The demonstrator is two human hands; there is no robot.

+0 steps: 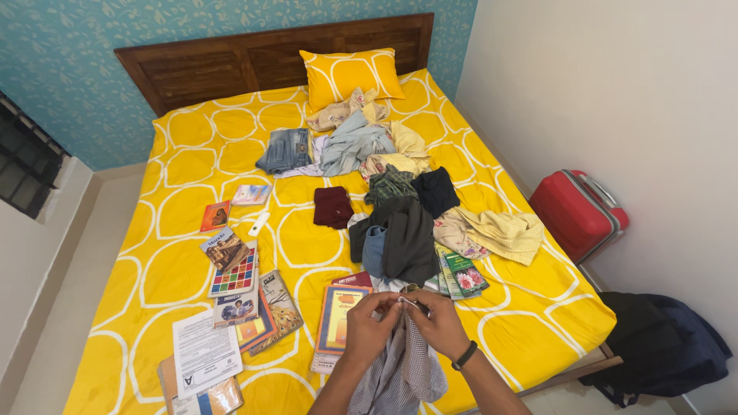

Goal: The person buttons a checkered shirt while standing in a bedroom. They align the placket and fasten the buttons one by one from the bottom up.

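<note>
My left hand (370, 324) and my right hand (438, 321) meet over the near edge of the bed, both pinching the top of a grey checked shirt (403, 369) that hangs down between my forearms. A black band sits on my right wrist. Just beyond my hands lie an orange-covered book (340, 317) and a dark grey garment (400, 238). A heap of mixed clothes (369, 142) lies further up the bed near the yellow pillow (351, 75).
The bed has a yellow sheet (192, 154) with white loops and a wooden headboard (254, 61). Several books and papers (231, 292) lie at the left. A red suitcase (576, 211) and a dark backpack (661, 346) stand by the right wall.
</note>
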